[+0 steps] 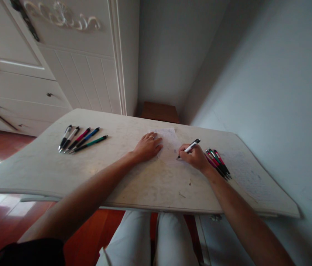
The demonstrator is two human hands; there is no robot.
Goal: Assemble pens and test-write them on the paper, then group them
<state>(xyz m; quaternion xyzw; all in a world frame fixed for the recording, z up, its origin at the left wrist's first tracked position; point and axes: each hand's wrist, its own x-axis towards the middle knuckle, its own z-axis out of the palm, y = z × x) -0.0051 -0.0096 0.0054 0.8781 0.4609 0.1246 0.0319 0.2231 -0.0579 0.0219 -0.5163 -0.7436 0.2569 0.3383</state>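
My right hand (194, 156) is closed around a white-and-black pen (191, 147), its tip down on a sheet of paper (169, 142) covered with handwriting. Flat on the left side of that sheet lies my left hand (148, 146), fingers spread, with a ring on one finger. Just right of my right hand is a bunch of pens (219, 162) with red, green and black barrels. They rest beside a second written sheet (246, 175).
Several pens (81, 139) lie fanned out on the left of the white table (122, 177). Small scraps (182, 194) are near the front edge. A white cabinet (89, 74) stands behind at left, a wall (269, 92) at right, and a brown wooden box-like piece (160, 111) beyond the table.
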